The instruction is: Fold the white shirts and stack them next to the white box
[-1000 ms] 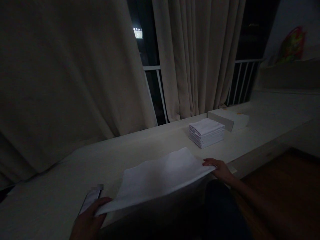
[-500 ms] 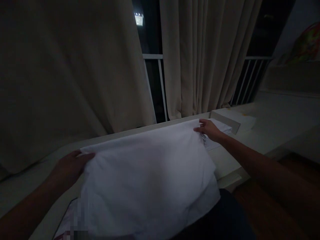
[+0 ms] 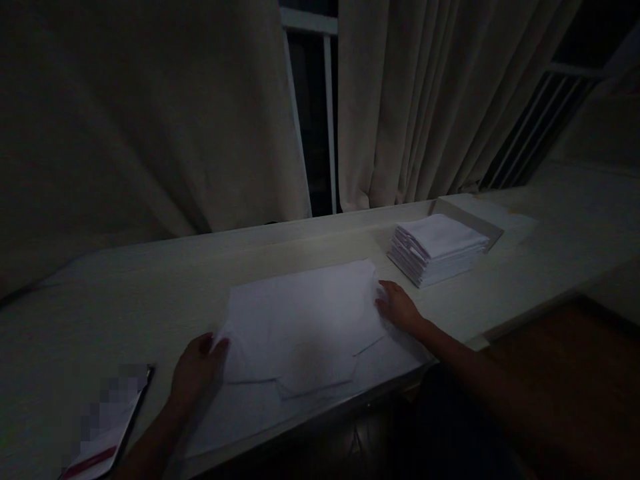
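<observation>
A white cloth (image 3: 305, 320) lies on the pale ledge, partly folded over itself, its lower layer reaching the front edge. My left hand (image 3: 197, 369) pinches its left side between thumb and fingers. On the opposite side, my right hand (image 3: 399, 307) has its fingers closed on the cloth's right edge. Beyond my right hand stands a neat stack of folded white cloths (image 3: 440, 243), apart from the one I hold.
The long pale ledge (image 3: 165, 287) runs below beige curtains (image 3: 390, 100) and a railed window. A flat dark-edged item (image 3: 115, 427), partly blurred out, lies at lower left. A shallow open box (image 3: 493, 233) sits behind the stack. Wooden floor (image 3: 565, 353) shows at right.
The cloth, earlier held up and spread between my hands, now rests lower on the ledge with a fold in it. My hands came down and closer together; the stack came into fuller view.
</observation>
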